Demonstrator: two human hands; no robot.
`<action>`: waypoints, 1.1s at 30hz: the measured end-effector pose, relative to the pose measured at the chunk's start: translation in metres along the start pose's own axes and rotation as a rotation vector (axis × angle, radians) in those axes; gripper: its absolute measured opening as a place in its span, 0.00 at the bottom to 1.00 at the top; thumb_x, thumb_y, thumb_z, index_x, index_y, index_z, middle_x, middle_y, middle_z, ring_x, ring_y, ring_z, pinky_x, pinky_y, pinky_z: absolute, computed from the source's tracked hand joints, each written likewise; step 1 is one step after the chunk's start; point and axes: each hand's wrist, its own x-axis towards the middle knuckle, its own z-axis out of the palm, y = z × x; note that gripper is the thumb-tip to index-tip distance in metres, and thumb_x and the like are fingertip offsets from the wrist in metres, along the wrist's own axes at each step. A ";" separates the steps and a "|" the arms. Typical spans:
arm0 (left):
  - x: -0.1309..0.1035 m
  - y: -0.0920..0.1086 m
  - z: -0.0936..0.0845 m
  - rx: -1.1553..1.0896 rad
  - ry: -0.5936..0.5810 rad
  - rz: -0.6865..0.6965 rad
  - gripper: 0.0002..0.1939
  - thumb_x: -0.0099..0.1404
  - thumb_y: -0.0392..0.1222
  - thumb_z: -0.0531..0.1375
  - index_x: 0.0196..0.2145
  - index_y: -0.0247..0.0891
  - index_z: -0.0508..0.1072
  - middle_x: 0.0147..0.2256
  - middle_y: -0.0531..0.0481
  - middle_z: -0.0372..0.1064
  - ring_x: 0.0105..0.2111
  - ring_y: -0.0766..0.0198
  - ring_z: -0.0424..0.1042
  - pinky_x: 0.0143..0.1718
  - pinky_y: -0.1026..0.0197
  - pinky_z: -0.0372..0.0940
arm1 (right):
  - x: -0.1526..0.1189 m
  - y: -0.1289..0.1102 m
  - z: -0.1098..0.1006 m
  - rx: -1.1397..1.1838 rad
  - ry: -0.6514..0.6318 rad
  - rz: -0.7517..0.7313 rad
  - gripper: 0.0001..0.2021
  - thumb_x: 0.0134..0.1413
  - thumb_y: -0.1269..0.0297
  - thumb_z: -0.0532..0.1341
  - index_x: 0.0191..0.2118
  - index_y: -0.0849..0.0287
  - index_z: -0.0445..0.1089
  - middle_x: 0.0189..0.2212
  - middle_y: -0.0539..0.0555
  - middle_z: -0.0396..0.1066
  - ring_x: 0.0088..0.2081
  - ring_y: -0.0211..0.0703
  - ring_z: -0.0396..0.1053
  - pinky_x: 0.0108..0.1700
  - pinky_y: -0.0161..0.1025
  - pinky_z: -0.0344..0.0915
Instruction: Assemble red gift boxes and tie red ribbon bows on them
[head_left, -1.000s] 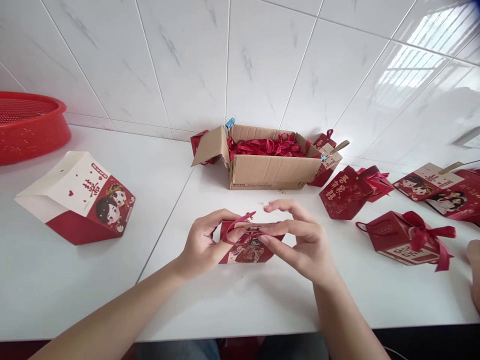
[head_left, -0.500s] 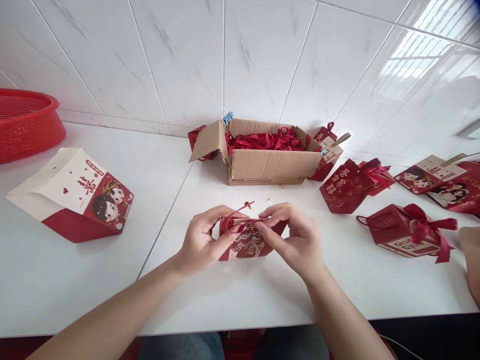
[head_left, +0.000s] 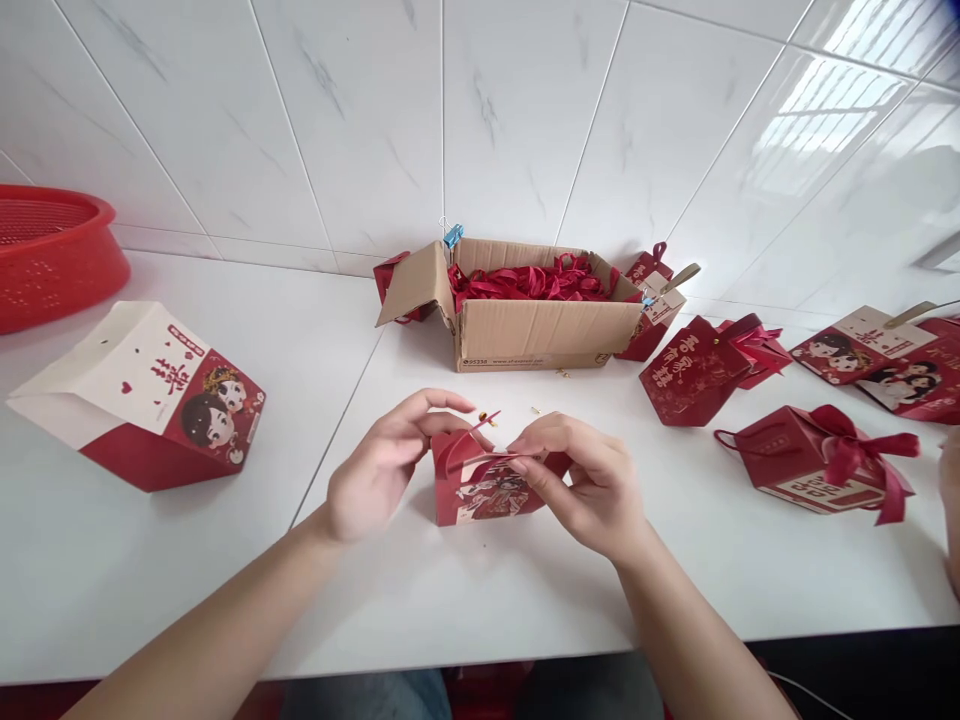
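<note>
A small red gift box with printed figures stands on the table in front of me. A thin red ribbon loops over its top left, and a small gold bell shows at the ribbon's raised end. My right hand pinches the ribbon against the box's top edge with thumb and forefinger. Fingers apart, my left hand is beside the box's left end; its fingertips are partly behind the box and ribbon, so I cannot tell whether they touch.
Behind stands a cardboard carton full of red ribbons. A larger white-and-red box and a red plastic basket are at left. To the right lie a bow-tied box and other red boxes. Another person's hand shows at the right edge.
My left hand has let go of the box's top and ribbon and moved left, its fingers spreading. My right hand keeps its pinch on the top edge.
</note>
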 end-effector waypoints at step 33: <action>-0.004 0.003 -0.002 0.226 -0.195 0.220 0.05 0.62 0.33 0.62 0.35 0.38 0.78 0.35 0.45 0.76 0.36 0.62 0.76 0.36 0.63 0.73 | -0.003 -0.003 0.006 0.173 -0.134 -0.151 0.09 0.54 0.77 0.62 0.41 0.61 0.71 0.32 0.56 0.71 0.34 0.40 0.69 0.29 0.36 0.72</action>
